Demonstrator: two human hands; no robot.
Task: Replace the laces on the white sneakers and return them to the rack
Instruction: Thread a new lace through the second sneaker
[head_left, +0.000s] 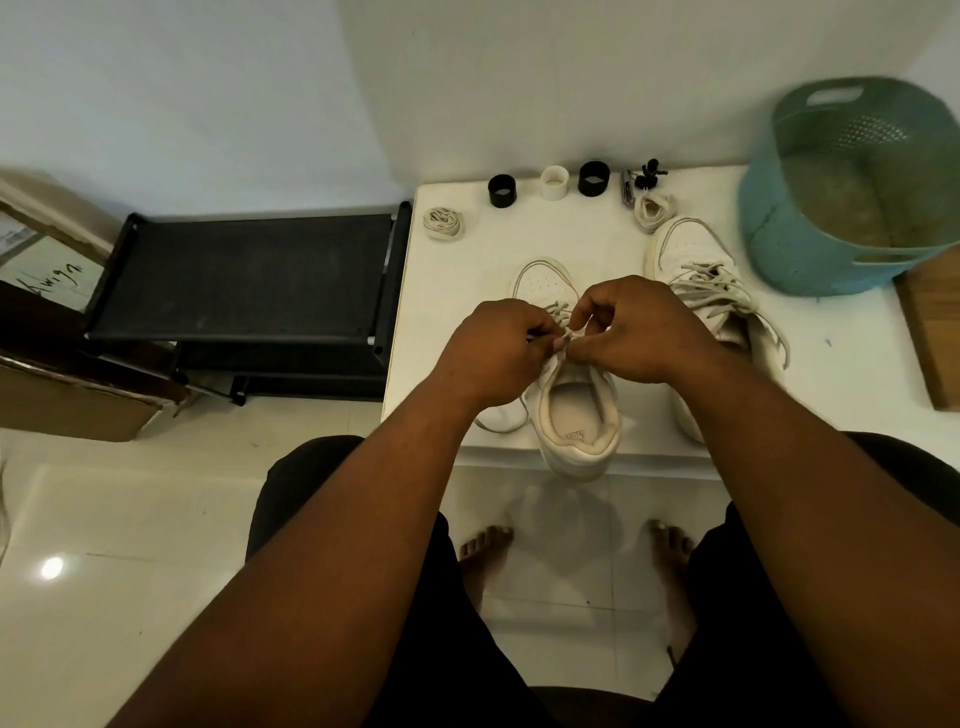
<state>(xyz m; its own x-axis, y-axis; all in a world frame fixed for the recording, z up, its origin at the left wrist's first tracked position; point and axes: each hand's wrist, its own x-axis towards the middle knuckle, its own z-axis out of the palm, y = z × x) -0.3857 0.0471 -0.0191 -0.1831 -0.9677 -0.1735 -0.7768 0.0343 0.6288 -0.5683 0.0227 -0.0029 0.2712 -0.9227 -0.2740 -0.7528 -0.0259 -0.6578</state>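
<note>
Lace (563, 332) between both pinching hands (493, 353)

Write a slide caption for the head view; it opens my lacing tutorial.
Both hands, left hand and right hand, pinch the lace on a white sneaker.

White sneakers (576, 415) upright on table (467, 291)

White walls (208, 78), glossy tile flr (130, 519)
</note>
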